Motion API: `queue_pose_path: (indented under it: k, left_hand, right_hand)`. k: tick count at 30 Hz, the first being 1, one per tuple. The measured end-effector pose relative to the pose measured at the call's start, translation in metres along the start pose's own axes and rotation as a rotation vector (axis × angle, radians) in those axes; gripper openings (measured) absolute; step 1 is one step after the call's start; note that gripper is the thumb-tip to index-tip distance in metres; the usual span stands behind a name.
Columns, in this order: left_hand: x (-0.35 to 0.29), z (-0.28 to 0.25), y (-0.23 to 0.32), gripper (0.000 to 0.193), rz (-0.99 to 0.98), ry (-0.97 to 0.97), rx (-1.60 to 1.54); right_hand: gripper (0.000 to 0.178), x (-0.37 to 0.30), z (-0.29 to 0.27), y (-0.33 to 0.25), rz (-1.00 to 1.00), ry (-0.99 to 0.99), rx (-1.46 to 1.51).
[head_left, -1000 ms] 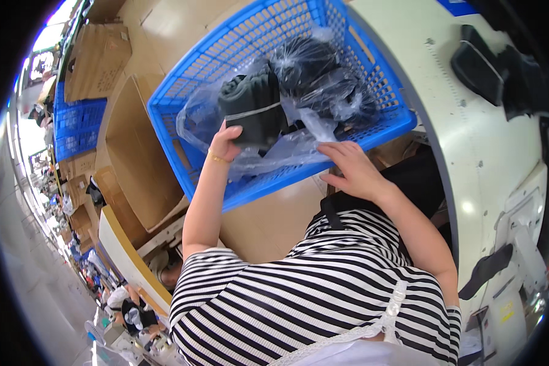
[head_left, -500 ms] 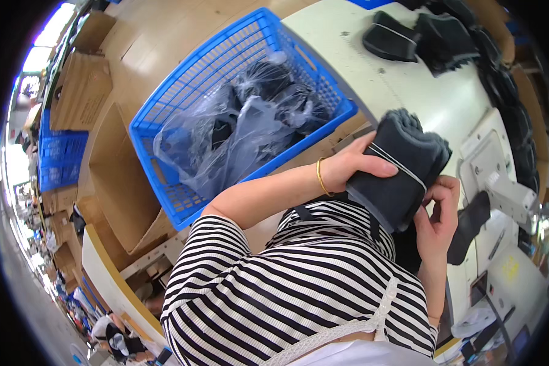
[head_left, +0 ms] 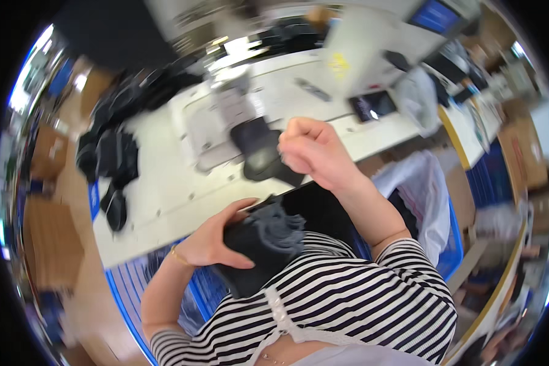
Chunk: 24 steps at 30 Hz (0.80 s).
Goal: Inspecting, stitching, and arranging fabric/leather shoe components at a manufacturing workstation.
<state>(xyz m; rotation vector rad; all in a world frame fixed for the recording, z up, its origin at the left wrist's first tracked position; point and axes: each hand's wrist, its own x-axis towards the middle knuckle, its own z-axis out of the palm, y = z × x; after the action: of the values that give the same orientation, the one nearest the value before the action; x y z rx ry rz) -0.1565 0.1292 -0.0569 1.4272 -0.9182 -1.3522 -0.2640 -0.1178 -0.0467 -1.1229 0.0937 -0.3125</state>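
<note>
bundle [head_left: 263, 249] has swung from 3 to 6 o'clock in view, grasped by the left hand [head_left: 216, 241] near the edge of the table [head_left: 158, 183]. at 1 o'clock from it, the right hand [head_left: 314, 154] is clenched beside a dark piece [head_left: 259, 155]; cannot tell whether it holds anything. readying the bundle seems the step in hand; the next move probably calls for a steady left grasp and the right hand uncurled.

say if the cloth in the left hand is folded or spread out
Folded: the dark cloth is a thick, compact bundle in the left hand, its layered edges bunched at one end.
</note>
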Motion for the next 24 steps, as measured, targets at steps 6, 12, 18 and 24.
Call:
queue_pose_path:
  k: [6,12,18,24]
  left_hand:
    - [-0.003,-0.023,-0.031,0.088,0.071,0.311,-0.514]
    - [-0.004,-0.025,-0.040,0.042,0.304,0.919,-0.982]
    - [0.007,-0.031,-0.056,0.037,0.345,1.170,-1.009]
    - [0.019,-0.028,-0.053,0.036,0.335,1.216,-0.856]
  right_hand:
    - [0.015,-0.071,-0.125,-0.090,0.032,0.428,-0.772]
    - [0.025,-0.053,-0.356,-0.134,0.073,0.611,-1.227]
    - [0.038,-0.016,-0.483,-0.136,0.285,0.815,-2.152]
    - [0.033,-0.041,-0.461,-0.150,0.252,0.677,-2.433]
